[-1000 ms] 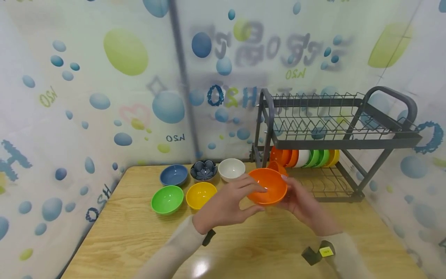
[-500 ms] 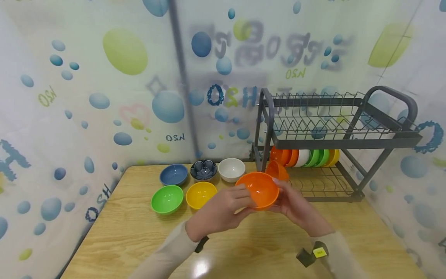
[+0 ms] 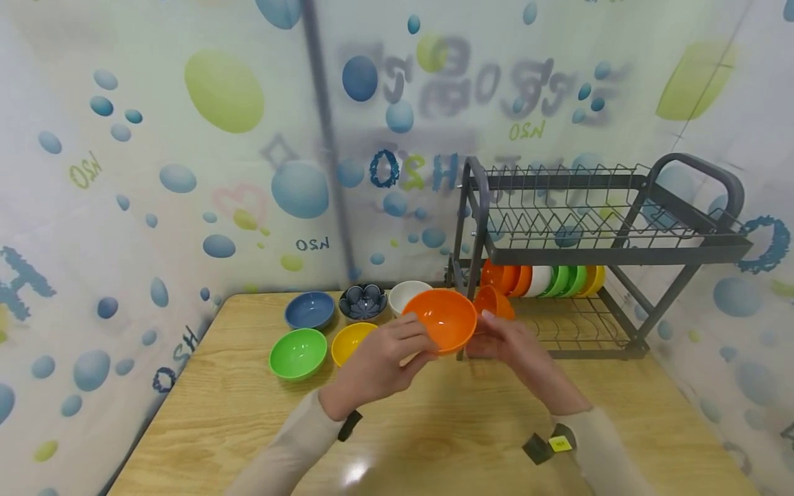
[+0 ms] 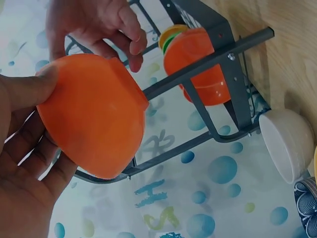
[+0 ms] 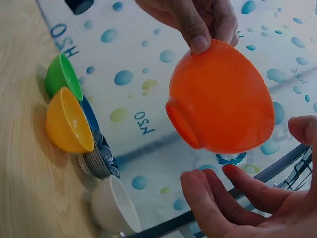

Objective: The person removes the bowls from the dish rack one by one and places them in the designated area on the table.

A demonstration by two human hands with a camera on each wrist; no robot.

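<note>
Backdrop: patterned sheet (image 3: 279, 151) behind the dish rack. Wood-grain worktop (image 3: 205, 420) below, running out to the left of the rack.

Dish rack (image 3: 620, 256), two levels, dark frame. Low inside it, a row of bowls (image 3: 540, 281) on edge: orange, white, green, yellow, going right. Leaning orange bowl (image 3: 493, 303) at the rack's left front corner, tilted.

Left of the rack, nearest first: white bowl (image 3: 406, 296), partly hidden; dark flower-shaped bowl (image 3: 362, 303); blue bowl (image 3: 310, 311). Nearer the person, also left of the rack: yellow bowl (image 3: 350, 341), green bowl (image 3: 298, 355). All five mouth up.

Held orange bowl (image 3: 442, 320): in the air, just left of the rack's left front corner, mouth tilted up toward the person. Round, so no long axis to speak of.

Left hand (image 3: 378, 355) grips it on the side away from the rack; thumb (image 5: 199, 43) on the outer wall near the rim. Right hand (image 3: 511, 348) on the rack side, fingers loosely bent, holding nothing; fingertips (image 5: 190, 181) near the bowl but apart in the right wrist view.

Key relation, as judged: bowl between the hands, right hand nearer the rack, left hand bearing the bowl.
</note>
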